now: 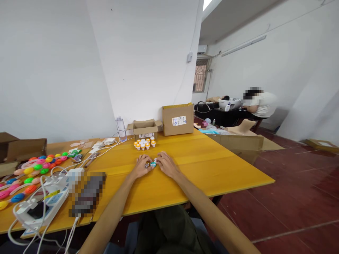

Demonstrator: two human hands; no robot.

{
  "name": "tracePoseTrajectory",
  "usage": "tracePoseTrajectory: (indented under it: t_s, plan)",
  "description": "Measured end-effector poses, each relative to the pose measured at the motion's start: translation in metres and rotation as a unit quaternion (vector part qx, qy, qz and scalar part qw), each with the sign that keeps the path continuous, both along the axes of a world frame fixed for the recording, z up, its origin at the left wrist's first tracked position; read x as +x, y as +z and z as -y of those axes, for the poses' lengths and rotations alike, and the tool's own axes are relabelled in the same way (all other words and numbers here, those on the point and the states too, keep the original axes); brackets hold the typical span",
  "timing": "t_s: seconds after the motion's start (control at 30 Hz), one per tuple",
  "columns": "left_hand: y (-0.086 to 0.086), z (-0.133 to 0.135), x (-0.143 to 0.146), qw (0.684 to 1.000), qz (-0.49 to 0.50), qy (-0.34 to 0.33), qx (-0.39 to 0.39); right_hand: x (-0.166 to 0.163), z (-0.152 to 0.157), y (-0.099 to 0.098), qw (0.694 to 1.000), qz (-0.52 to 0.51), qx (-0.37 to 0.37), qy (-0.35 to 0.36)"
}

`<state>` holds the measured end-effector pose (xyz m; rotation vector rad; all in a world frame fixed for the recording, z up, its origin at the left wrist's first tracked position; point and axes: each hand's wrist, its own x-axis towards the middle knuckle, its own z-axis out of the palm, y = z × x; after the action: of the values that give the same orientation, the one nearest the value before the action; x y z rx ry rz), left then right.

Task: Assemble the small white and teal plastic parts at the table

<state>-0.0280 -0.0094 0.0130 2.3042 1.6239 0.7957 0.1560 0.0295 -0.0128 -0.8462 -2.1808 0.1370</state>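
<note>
My left hand (pixel 141 167) is just above the wooden table, its thumb and fingers closed around a small teal-and-white round piece (pixel 153 164). A small shiny bit shows under its fingers; its kind is too small to tell. Close beside it, my right hand (pixel 166 164) pinches a small white round part (pixel 155 160) that touches or nearly touches the teal piece. Beyond both hands stands a cluster of small orange-and-white pieces with round tops (pixel 143 143), in front of an open small cardboard box (pixel 145 129).
A larger cardboard box (pixel 178 120) and a clear bottle (pixel 121 129) stand by the wall. On the left lie colourful balls (pixel 38 167), a power strip (pixel 53 201) with cables and a blurred phone-like device (pixel 88 194). A person (pixel 261 104) sits far right.
</note>
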Motion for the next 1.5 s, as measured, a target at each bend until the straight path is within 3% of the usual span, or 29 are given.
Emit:
tracePoseTrajectory:
  t_s: [0.13, 0.23, 0.43, 0.57, 0.77, 1.2, 1.5]
  plan:
    - [-0.002, -0.001, -0.001, 1.0, 0.003, -0.001, 0.005, 0.0, 0.0, 0.001, 0.998, -0.017, -0.054, 0.008]
    - [-0.003, -0.002, -0.002, 1.0, 0.006, -0.002, 0.008, -0.001, -0.003, 0.001, 0.987, -0.095, -0.125, 0.016]
    - [-0.003, -0.002, -0.002, 1.0, 0.006, -0.008, 0.007, 0.002, -0.013, 0.001, 0.917, -0.25, -0.299, 0.091]
    - [-0.003, -0.002, -0.002, 1.0, 0.011, -0.012, 0.003, 0.002, -0.015, -0.001, 0.88, -0.291, -0.355, 0.125]
    - [-0.005, -0.003, -0.003, 1.0, 0.013, -0.014, -0.002, 0.001, -0.015, -0.002, 0.87, -0.306, -0.363, 0.131]
    - [-0.004, -0.006, -0.004, 1.0, 0.014, -0.022, 0.001, -0.004, 0.0, 0.007, 0.909, -0.23, -0.306, 0.169]
    - [-0.003, -0.006, -0.003, 0.999, 0.025, -0.025, -0.002, -0.003, 0.002, 0.006, 0.911, -0.205, -0.301, 0.194]
